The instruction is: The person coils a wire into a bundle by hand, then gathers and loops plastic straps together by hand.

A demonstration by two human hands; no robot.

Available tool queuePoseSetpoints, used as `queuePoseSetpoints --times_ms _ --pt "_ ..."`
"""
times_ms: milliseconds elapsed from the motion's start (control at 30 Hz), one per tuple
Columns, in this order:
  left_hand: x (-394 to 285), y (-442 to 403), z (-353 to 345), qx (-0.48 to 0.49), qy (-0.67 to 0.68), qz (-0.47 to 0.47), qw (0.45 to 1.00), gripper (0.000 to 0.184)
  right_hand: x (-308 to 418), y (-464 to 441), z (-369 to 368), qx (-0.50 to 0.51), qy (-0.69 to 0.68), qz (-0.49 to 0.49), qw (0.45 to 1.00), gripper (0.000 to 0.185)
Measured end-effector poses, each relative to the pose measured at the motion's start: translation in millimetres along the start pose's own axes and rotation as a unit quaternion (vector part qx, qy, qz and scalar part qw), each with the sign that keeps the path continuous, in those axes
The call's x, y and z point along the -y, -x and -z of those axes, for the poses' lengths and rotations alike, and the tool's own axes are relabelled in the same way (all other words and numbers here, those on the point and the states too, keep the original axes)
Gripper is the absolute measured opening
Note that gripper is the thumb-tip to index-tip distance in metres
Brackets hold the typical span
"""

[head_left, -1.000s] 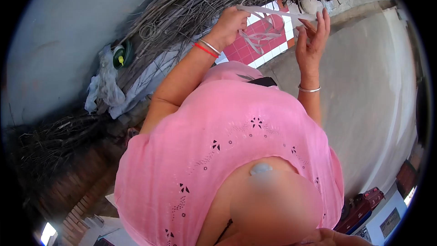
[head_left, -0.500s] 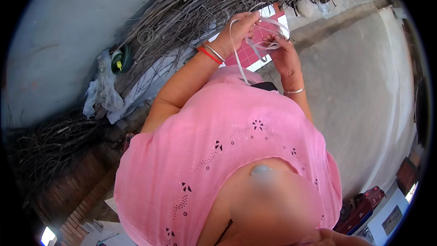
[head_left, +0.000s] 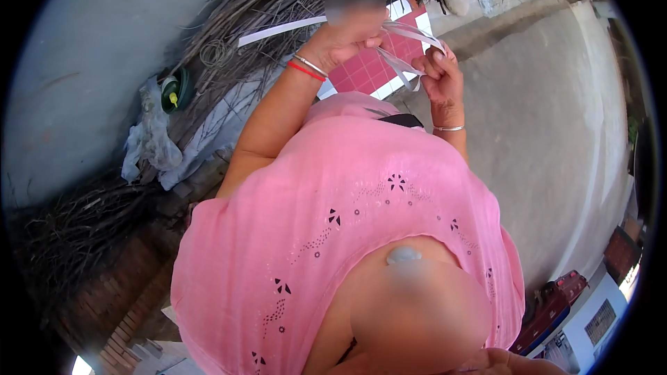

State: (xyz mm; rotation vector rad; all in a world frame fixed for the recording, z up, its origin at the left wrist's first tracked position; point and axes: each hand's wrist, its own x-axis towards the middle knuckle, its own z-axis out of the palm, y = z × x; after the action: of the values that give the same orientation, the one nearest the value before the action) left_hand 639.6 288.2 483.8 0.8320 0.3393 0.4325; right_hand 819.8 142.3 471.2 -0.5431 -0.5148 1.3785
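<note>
A thin white flat strip (head_left: 281,30), like ribbon or woven strapping, runs in loops between my two hands. My left hand (head_left: 342,45), with a red band and a bangle at the wrist, is closed on it; a blurred patch covers part of its fingers. One length of the strip sticks out to the left of this hand. My right hand (head_left: 443,80), a bangle at its wrist, pinches the loops on the other side. Both hands are raised above a red tiled surface with white edging (head_left: 372,73), in front of my pink top (head_left: 347,167).
A long heap of dry sticks (head_left: 278,14) lies along the grey wall at the left and top. Plastic sheeting (head_left: 156,132) and a green bottle (head_left: 170,94) are beside it. Concrete floor (head_left: 542,118) spreads to the right, with a red vehicle (head_left: 556,305) at the lower right.
My left hand has moved slightly left and its length of strip now points out to the left instead of hanging toward my lap. The loops between my hands are drawn straighter.
</note>
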Motion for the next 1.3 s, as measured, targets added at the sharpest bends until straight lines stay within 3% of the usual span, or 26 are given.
queuePoseSetpoints --times_ms 100,200,233,367,467,633,767,867,1000,1133,1300 --pt "-10.9 4.4 6.9 -0.036 -0.013 -0.004 0.999 0.027 -3.0 0.2 -6.3 -0.017 0.068 0.002 0.998 0.017" --pt "-24.1 4.2 -16.7 -0.011 -0.109 0.025 0.994 0.034 0.4 3.5 -9.3 -0.056 0.022 0.016 0.998 0.015" --pt "-21.1 1.6 -14.9 0.042 -0.094 0.028 0.994 0.04 2.7 3.4 -3.1 -0.051 0.006 0.024 0.998 0.007" --pt "-3.0 -5.0 -25.5 0.069 -0.007 -0.044 0.997 0.045 0.3 0.4 -8.2 -0.084 -0.014 0.026 0.996 0.024" --pt "10.1 -9.8 -26.3 0.063 0.032 -0.055 0.996 0.046 0.9 -3.1 -12.2 -0.114 -0.026 0.052 0.992 0.023" --pt "18.3 -3.9 -24.3 -0.007 0.061 0.028 0.998 0.039 8.6 -4.7 -5.3 -0.138 -0.077 0.089 0.983 0.025" --pt "35.9 -9.2 -17.3 -0.017 0.007 0.059 0.998 0.026 10.3 -8.9 1.3 -0.144 -0.113 0.093 0.979 0.029" --pt "48.5 -11.9 -21.6 0.008 0.037 0.067 0.997 0.023 6.0 -10.5 -0.7 -0.136 -0.197 0.079 0.968 0.029" --pt "41.0 -1.6 -37.3 0.042 0.053 0.118 0.991 0.025 2.7 -11.4 -4.0 -0.138 -0.173 0.095 0.971 0.029" --pt "50.4 -8.9 -33.1 -0.052 -0.05 0.081 0.994 0.023 -1.0 -11.9 -3.9 -0.149 -0.148 0.102 0.972 0.029" --pt "56.7 -16.7 -20.4 -0.139 -0.212 -0.03 0.967 0.022 -4.6 -12.6 -9.5 -0.172 -0.151 0.092 0.969 0.029"
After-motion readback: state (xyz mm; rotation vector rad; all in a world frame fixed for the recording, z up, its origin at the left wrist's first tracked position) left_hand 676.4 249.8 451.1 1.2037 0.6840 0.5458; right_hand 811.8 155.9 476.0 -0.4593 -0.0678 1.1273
